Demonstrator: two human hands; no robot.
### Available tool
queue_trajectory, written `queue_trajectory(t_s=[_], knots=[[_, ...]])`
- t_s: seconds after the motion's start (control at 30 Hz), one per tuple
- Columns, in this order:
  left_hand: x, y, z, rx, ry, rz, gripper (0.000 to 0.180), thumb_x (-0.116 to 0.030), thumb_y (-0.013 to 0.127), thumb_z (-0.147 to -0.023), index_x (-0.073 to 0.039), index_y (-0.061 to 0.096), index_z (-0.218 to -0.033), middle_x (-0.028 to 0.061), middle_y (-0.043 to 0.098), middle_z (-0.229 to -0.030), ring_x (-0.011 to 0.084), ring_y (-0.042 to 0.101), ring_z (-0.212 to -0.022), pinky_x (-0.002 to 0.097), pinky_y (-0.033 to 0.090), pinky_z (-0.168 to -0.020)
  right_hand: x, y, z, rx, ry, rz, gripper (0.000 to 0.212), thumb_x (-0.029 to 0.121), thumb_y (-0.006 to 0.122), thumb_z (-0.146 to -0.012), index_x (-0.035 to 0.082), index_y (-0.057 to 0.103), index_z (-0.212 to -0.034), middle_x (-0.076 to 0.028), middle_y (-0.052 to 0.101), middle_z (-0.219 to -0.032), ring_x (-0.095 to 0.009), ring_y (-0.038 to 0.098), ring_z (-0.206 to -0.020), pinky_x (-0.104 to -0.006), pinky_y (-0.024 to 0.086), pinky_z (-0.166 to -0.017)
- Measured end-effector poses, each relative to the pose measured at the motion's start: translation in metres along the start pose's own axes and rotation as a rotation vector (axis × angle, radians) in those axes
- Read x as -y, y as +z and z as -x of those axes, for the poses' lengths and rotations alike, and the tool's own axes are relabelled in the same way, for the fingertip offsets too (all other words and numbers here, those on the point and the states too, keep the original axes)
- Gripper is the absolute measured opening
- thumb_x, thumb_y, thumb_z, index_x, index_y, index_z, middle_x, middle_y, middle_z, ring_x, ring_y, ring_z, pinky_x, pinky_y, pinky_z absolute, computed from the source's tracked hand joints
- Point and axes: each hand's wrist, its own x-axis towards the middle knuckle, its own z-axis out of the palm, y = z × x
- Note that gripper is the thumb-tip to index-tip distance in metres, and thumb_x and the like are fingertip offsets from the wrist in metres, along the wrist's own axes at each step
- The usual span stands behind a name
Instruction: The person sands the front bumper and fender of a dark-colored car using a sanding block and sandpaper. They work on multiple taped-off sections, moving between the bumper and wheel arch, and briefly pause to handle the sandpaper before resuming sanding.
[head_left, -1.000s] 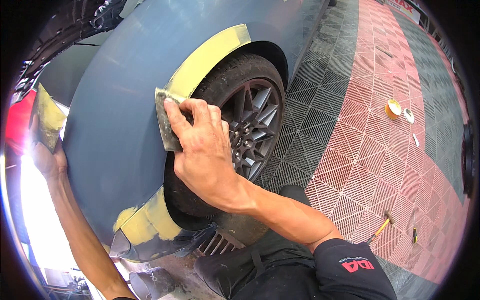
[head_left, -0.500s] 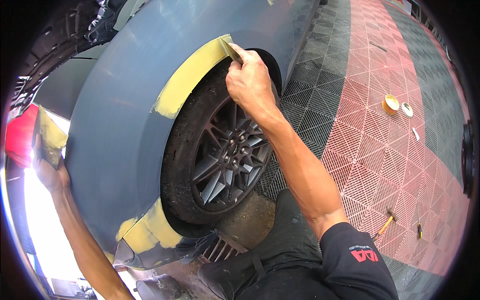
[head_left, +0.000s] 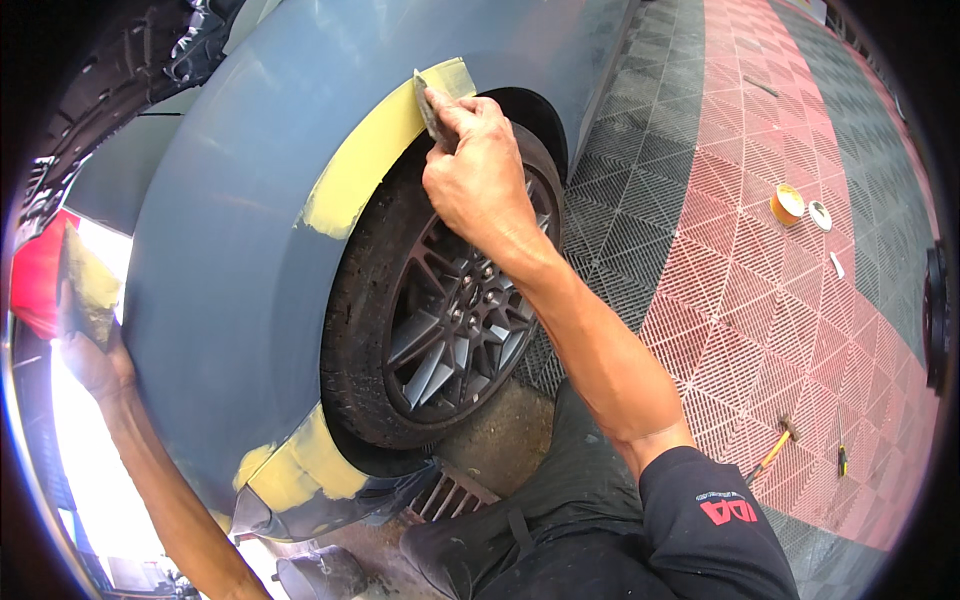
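Observation:
My right hand pinches a flat putty spreader, its edge against a yellow strip of body filler. This strip follows the wheel-arch lip of a grey car fender. Just below my right hand are the dark tire and the multi-spoke wheel. At the far left, my left hand grips a filler-smeared mixing board, held beside the fender's front edge. More yellow filler covers the fender's lower corner, behind which the bumper end shows.
On the red and grey tile floor to the right stand an open filler tub and its lid. A hammer and a small yellow-and-black tool lie nearer. A floor grate is below the tire.
My right hand has drawn the spreader leftward and slightly up along the filler strip, away from its upper right end. My left hand and the board have shifted slightly left.

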Motion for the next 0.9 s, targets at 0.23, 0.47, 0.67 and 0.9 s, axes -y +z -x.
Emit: queue_trajectory(t_s=[0.23,0.47,0.67,0.9], knots=[[-0.005,0.010,0.007,0.001,0.019,-0.009,0.048,-0.011,0.044,-0.114,0.003,0.062,-0.157,0.0185,0.064,-0.158,0.0343,0.065,-0.141,0.0479,0.055,-0.118,0.026,0.012,0.035,-0.008,-0.105,-0.027,0.063,-0.006,0.069,-0.084,0.001,0.072,-0.146,-0.022,0.064,-0.137,-0.041,0.061,-0.126,-0.0528,0.053,-0.106],[0.007,0.012,0.011,-0.036,-0.023,0.031,0.046,-0.015,0.049,-0.116,0.002,0.065,-0.155,0.0172,0.066,-0.157,0.0327,0.065,-0.141,0.0473,0.054,-0.116,0.053,0.017,0.069,0.038,-0.136,-0.029,0.075,-0.011,0.063,-0.079,0.000,0.067,-0.154,-0.024,0.061,-0.137,-0.041,0.058,-0.126,-0.0477,0.048,-0.115],[-0.004,0.016,0.012,-0.056,-0.019,0.003,0.044,-0.017,0.053,-0.116,0.000,0.066,-0.154,0.0141,0.067,-0.155,0.0308,0.065,-0.141,0.0480,0.051,-0.118,0.070,0.029,0.099,0.070,-0.188,-0.027,0.073,-0.009,0.072,-0.080,-0.003,0.063,-0.152,-0.021,0.056,-0.138,-0.040,0.054,-0.130,-0.0534,0.045,-0.107],[-0.004,0.007,0.006,-0.039,-0.005,0.031,0.043,-0.019,0.055,-0.116,-0.001,0.068,-0.152,0.0136,0.066,-0.156,0.0303,0.064,-0.140,0.0494,0.051,-0.117,0.082,0.039,0.125,0.074,-0.229,0.031,0.084,-0.010,0.073,-0.076,0.002,0.061,-0.158,-0.022,0.055,-0.143,-0.041,0.054,-0.132,-0.0521,0.046,-0.108]])
